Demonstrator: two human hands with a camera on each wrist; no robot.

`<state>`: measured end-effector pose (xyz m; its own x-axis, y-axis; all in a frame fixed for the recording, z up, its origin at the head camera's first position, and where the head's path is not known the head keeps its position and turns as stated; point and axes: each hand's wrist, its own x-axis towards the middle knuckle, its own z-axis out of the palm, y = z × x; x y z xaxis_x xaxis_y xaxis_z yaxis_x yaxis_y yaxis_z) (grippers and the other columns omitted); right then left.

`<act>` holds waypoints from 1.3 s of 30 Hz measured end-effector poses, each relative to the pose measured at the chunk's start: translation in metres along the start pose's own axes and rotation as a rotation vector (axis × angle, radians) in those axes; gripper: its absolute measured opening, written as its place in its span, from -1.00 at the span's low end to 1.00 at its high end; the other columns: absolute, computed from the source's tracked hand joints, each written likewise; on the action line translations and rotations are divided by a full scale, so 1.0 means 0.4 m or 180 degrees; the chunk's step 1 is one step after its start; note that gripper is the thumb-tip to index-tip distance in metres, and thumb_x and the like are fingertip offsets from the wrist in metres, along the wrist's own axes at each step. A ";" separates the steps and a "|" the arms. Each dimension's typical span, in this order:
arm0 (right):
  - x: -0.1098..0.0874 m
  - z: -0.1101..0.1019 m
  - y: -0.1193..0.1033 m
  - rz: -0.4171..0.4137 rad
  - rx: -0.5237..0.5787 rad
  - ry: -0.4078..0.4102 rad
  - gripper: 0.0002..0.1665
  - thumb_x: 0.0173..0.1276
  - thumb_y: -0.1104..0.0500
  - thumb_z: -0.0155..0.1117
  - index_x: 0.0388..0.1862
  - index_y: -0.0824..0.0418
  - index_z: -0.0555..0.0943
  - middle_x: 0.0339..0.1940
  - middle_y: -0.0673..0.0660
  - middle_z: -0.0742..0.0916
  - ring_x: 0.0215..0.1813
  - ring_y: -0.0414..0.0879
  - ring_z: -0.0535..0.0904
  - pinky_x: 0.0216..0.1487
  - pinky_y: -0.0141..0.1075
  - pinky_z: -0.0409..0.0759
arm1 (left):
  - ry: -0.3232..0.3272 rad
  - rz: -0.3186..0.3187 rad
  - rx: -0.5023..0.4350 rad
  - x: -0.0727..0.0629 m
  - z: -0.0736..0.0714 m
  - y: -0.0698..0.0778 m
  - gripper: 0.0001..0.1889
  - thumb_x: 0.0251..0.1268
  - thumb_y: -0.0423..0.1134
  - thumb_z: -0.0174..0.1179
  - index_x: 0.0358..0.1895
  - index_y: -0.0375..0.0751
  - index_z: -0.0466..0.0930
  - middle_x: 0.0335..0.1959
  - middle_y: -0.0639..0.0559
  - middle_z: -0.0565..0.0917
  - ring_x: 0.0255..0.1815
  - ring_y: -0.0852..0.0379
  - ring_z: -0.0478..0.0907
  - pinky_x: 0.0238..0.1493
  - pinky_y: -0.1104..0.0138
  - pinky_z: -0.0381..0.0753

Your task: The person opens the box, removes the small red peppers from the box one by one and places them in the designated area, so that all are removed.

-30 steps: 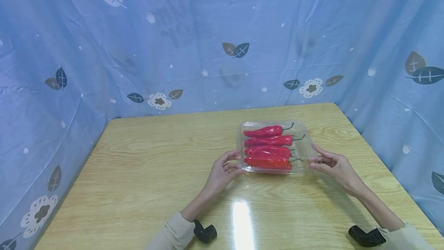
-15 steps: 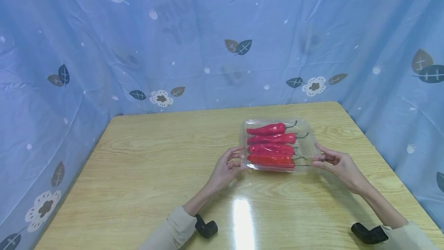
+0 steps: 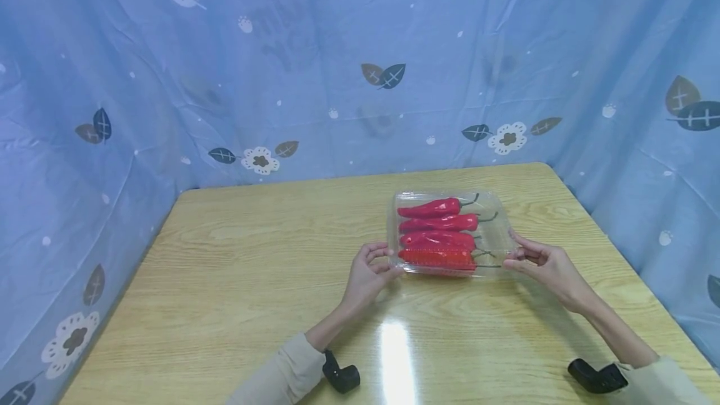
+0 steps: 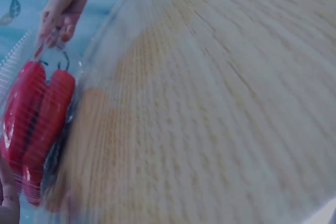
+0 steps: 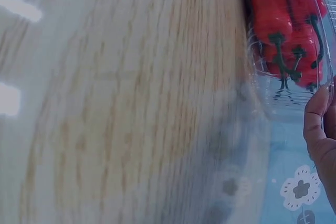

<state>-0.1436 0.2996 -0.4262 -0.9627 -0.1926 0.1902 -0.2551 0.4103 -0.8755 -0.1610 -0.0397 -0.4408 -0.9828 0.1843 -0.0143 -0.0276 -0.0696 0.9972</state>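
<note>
Blue leaf-patterned cloth (image 3: 67, 205), wooden worktop (image 3: 242, 267), left hand (image 3: 365, 275) pinching the near left corner of a clear plastic box (image 3: 496, 233) over the worktop's right half, red peppers (image 3: 439, 223) inside (glossy, side by side), right hand (image 3: 544, 265) gripping its right end

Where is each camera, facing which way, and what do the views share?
Head: worn on head, facing forward and down at red chilies in a clear plastic container; left hand, right hand, forearms show.
Left wrist: on that wrist, facing tabletop; left hand, right hand partly show.
Right wrist: on that wrist, facing tabletop; right hand partly.
Wrist views share red chilies, tabletop.
</note>
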 end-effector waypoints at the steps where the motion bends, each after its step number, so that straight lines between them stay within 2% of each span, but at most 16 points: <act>1: 0.001 0.000 0.000 0.0004 -0.0014 0.0003 -0.24 0.28 0.33 0.30 0.38 0.52 0.20 -0.30 -0.10 0.74 -0.21 -0.36 0.64 -0.21 -0.57 0.57 | 0.0006 -0.0027 0.0023 0.000 -0.001 -0.001 -0.45 0.06 -0.51 0.33 0.16 -0.42 0.35 -0.01 -0.18 0.56 -0.23 0.12 0.63 -0.20 0.38 0.63; 9: 0.004 -0.003 0.002 0.0106 0.0076 -0.0049 -0.23 0.30 0.35 0.28 0.41 0.48 0.18 -0.30 -0.08 0.73 -0.21 -0.39 0.63 -0.21 -0.54 0.58 | -0.0068 -0.0120 0.0076 0.000 -0.009 -0.001 -0.48 0.05 -0.51 0.34 0.12 -0.38 0.37 -0.06 -0.13 0.59 -0.23 0.05 0.65 -0.15 0.30 0.65; 13: 0.001 -0.004 0.005 0.0163 0.0074 -0.0037 -0.23 0.31 0.32 0.27 0.42 0.45 0.18 -0.30 -0.09 0.72 -0.21 -0.37 0.63 -0.22 -0.54 0.58 | -0.0147 0.0029 0.0135 -0.002 -0.006 -0.003 -0.40 0.12 -0.48 0.32 0.25 -0.29 0.31 -0.05 -0.14 0.58 -0.24 0.02 0.66 -0.19 0.30 0.65; 17: -0.001 -0.003 0.004 0.0211 0.0022 -0.0040 -0.23 0.32 0.29 0.28 0.42 0.44 0.18 -0.31 -0.09 0.72 -0.22 -0.37 0.63 -0.26 -0.54 0.56 | -0.0230 0.0217 0.0187 -0.003 -0.007 -0.002 -0.35 0.16 -0.47 0.30 0.34 -0.16 0.32 -0.03 -0.16 0.53 -0.22 -0.19 0.67 -0.32 0.38 0.62; 20: 0.001 -0.002 0.000 0.0215 -0.0033 -0.0040 -0.23 0.32 0.28 0.29 0.42 0.44 0.19 -0.32 -0.08 0.72 -0.23 -0.37 0.62 -0.28 -0.54 0.55 | -0.0173 0.0292 0.0228 -0.004 -0.004 -0.001 -0.42 0.16 -0.50 0.28 0.29 -0.21 0.41 -0.01 -0.20 0.51 -0.21 -0.32 0.64 -0.44 0.46 0.55; 21: 0.002 -0.001 -0.002 0.0211 -0.0053 -0.0027 -0.23 0.31 0.28 0.29 0.42 0.45 0.20 -0.33 -0.09 0.72 -0.24 -0.38 0.62 -0.29 -0.54 0.55 | -0.0157 0.0317 0.0251 -0.004 -0.001 -0.002 -0.44 0.17 -0.51 0.26 0.28 -0.25 0.41 -0.01 -0.20 0.54 -0.20 -0.30 0.65 -0.43 0.48 0.56; 23: 0.007 0.004 -0.007 0.0210 -0.0023 -0.0050 -0.24 0.32 0.28 0.28 0.41 0.46 0.20 -0.33 -0.10 0.72 -0.23 -0.39 0.61 -0.27 -0.55 0.55 | -0.0217 0.0302 0.0315 -0.004 0.011 0.000 -0.44 0.23 -0.52 0.19 0.30 -0.32 0.28 -0.04 -0.17 0.62 -0.22 -0.24 0.67 -0.55 0.53 0.47; 25: 0.014 0.011 -0.013 0.0221 0.0040 -0.0055 -0.25 0.33 0.28 0.28 0.40 0.47 0.21 -0.32 -0.12 0.71 -0.22 -0.40 0.61 -0.25 -0.55 0.56 | -0.0307 0.0297 0.0289 -0.002 0.024 0.007 -0.40 0.28 -0.53 0.12 0.34 -0.35 0.09 -0.11 -0.15 0.68 -0.24 -0.15 0.69 -0.57 0.53 0.39; 28: 0.024 0.023 -0.019 0.0235 0.0160 -0.0095 -0.26 0.35 0.27 0.26 0.40 0.47 0.20 -0.29 -0.14 0.71 -0.19 -0.41 0.61 -0.20 -0.54 0.58 | -0.0432 0.0245 0.0272 -0.001 0.031 0.020 -0.35 0.33 -0.51 0.07 0.34 -0.31 -0.11 -0.19 -0.15 0.71 -0.31 -0.03 0.71 -0.47 0.46 0.49; 30: 0.027 0.026 -0.018 0.0236 0.0207 -0.0087 -0.27 0.35 0.27 0.26 0.40 0.47 0.20 -0.29 -0.14 0.71 -0.18 -0.40 0.61 -0.19 -0.54 0.58 | -0.0389 0.0224 0.0202 0.000 0.024 0.027 -0.36 0.29 -0.53 0.09 0.33 -0.35 -0.06 -0.16 -0.18 0.68 -0.32 -0.03 0.70 -0.25 0.33 0.63; 32: 0.027 0.025 -0.015 0.0236 0.0227 -0.0096 -0.27 0.34 0.28 0.26 0.41 0.46 0.20 -0.29 -0.13 0.71 -0.18 -0.40 0.62 -0.19 -0.54 0.58 | -0.0383 0.0190 0.0202 -0.002 0.009 0.029 -0.40 0.27 -0.54 0.12 0.31 -0.39 0.03 -0.08 -0.22 0.63 -0.33 -0.13 0.68 -0.12 0.13 0.67; 34: 0.027 0.021 -0.010 0.0214 0.0215 -0.0104 -0.26 0.34 0.29 0.26 0.41 0.46 0.20 -0.30 -0.11 0.71 -0.19 -0.39 0.62 -0.19 -0.53 0.59 | -0.0411 0.0199 0.0251 -0.003 -0.008 0.030 -0.45 0.26 -0.53 0.14 0.28 -0.44 0.14 0.00 -0.27 0.57 -0.30 -0.25 0.65 -0.12 0.03 0.65; 37: 0.024 0.014 -0.003 0.0197 0.0175 -0.0109 -0.25 0.33 0.30 0.27 0.42 0.45 0.20 -0.31 -0.08 0.72 -0.19 -0.39 0.62 -0.20 -0.53 0.58 | -0.0444 0.0364 0.0598 -0.006 -0.033 0.034 -0.53 0.27 -0.46 0.20 0.22 -0.44 0.31 0.08 -0.30 0.53 -0.26 -0.34 0.63 -0.19 0.01 0.66; 39: 0.022 0.010 -0.002 0.0193 0.0140 -0.0121 -0.24 0.33 0.30 0.27 0.42 0.44 0.19 -0.31 -0.06 0.73 -0.19 -0.38 0.62 -0.19 -0.54 0.58 | -0.0367 0.0583 0.1003 -0.006 -0.048 0.038 -0.60 0.24 -0.39 0.26 0.14 -0.38 0.46 0.08 -0.24 0.56 -0.29 -0.25 0.66 -0.26 0.10 0.68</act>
<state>-0.1514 0.2940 -0.4256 -0.9719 -0.2026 0.1200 -0.1914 0.3829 -0.9037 -0.1627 -0.0602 -0.4270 -0.9387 0.3071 0.1566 0.2218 0.1901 0.9564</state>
